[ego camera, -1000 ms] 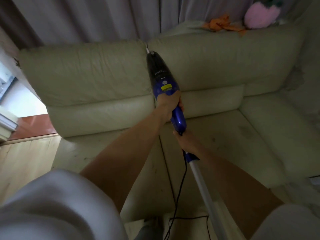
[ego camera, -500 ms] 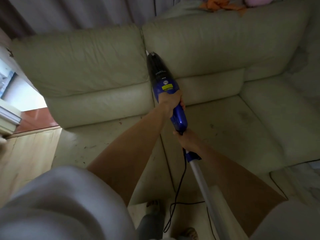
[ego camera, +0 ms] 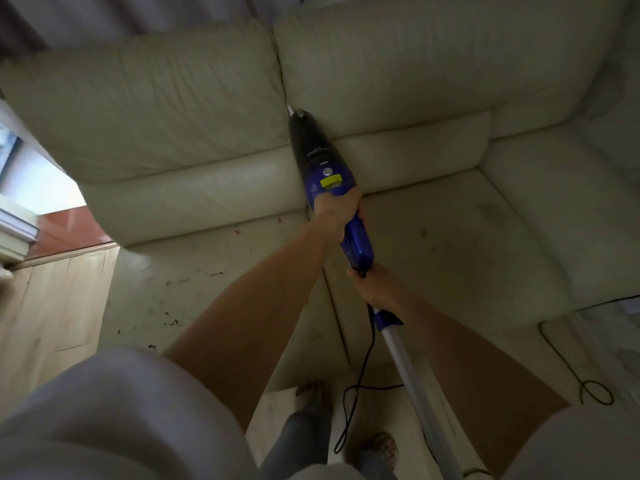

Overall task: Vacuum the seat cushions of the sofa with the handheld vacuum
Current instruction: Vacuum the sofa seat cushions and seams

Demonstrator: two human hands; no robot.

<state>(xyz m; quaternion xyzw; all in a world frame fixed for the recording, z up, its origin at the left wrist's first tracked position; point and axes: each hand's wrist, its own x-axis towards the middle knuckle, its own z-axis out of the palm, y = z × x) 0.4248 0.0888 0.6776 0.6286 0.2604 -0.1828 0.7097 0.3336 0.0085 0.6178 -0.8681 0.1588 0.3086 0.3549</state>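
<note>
Vacuum (ego camera: 327, 174) nozzle pointing into the far seam between sofa (ego camera: 173, 109) back cushions.

Left hand (ego camera: 337, 211) gripping the blue body, right hand (ego camera: 375, 285) curling round the handle end; dark crumbs lying on the near seat cushions (ego camera: 214, 282), wood floor (ego camera: 52, 299) showing left, black cord (ego camera: 360, 386) trailing near.

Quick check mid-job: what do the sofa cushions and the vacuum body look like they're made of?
Sofa cushions: probably leather or faux leather, pale cream, showing soft creases and a dull sheen. Vacuum: glossy hard plastic, blue with a dark nose, highlights on its shell.
</note>
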